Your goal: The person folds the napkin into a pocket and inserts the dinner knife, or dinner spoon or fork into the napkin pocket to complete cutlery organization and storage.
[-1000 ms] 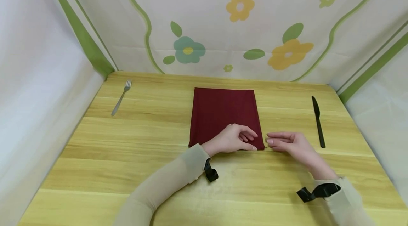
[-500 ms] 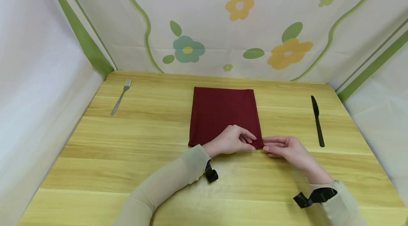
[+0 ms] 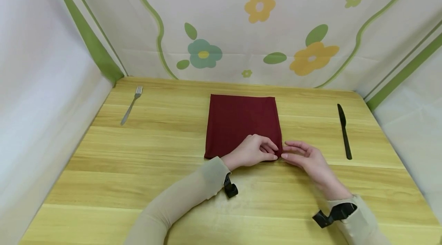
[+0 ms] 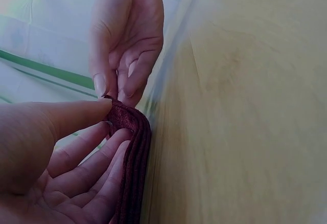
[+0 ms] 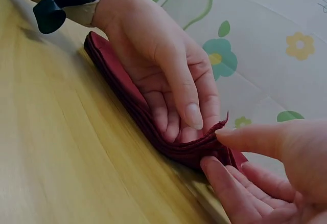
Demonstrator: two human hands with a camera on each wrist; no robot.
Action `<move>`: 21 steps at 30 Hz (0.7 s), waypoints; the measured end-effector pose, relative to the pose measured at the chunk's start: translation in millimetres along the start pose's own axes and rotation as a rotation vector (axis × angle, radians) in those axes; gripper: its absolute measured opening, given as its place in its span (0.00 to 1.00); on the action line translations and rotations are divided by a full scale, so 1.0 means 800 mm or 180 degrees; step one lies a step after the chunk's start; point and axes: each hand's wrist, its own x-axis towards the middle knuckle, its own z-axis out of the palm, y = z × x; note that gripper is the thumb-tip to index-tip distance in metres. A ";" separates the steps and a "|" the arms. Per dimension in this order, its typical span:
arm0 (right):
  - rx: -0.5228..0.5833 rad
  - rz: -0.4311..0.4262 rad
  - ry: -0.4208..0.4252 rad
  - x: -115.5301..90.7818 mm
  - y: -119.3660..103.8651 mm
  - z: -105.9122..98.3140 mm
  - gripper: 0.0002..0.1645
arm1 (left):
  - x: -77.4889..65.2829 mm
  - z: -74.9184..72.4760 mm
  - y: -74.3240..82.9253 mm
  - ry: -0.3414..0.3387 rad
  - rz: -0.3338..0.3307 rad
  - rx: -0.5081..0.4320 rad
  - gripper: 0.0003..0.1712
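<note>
A dark red cloth napkin (image 3: 241,118) lies folded into a square of several layers on the wooden table. At its near right corner both hands meet. My left hand (image 3: 250,151) rests over the near edge, its relaxed fingers (image 4: 110,157) against the cloth and the thumb held apart from them. From the right, my right hand (image 3: 310,160) pinches the layered corner between thumb and fingers (image 5: 217,175), and the corner curls upward there. A small tip of cloth sticks up beside the right thumb in the right wrist view.
A metal fork (image 3: 132,105) lies at the far left of the table (image 3: 155,191). On the right side is a black knife (image 3: 344,131). A white curtain (image 3: 228,14) with flower print hangs along the table's back, with more white cloth at both sides.
My right hand has moved left from beside the napkin to its near right corner and taken hold of it. That corner now curls up. The left hand has stayed in place.
</note>
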 end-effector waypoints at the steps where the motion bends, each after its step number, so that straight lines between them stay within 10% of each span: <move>1: 0.0031 0.0020 -0.0014 0.000 -0.001 0.001 0.37 | 0.000 0.000 0.000 0.0003 0.0000 -0.0017 0.12; 21: 0.0037 0.0148 -0.0356 -0.002 -0.002 0.002 0.26 | -0.003 0.000 0.001 0.0174 -0.0001 0.0144 0.09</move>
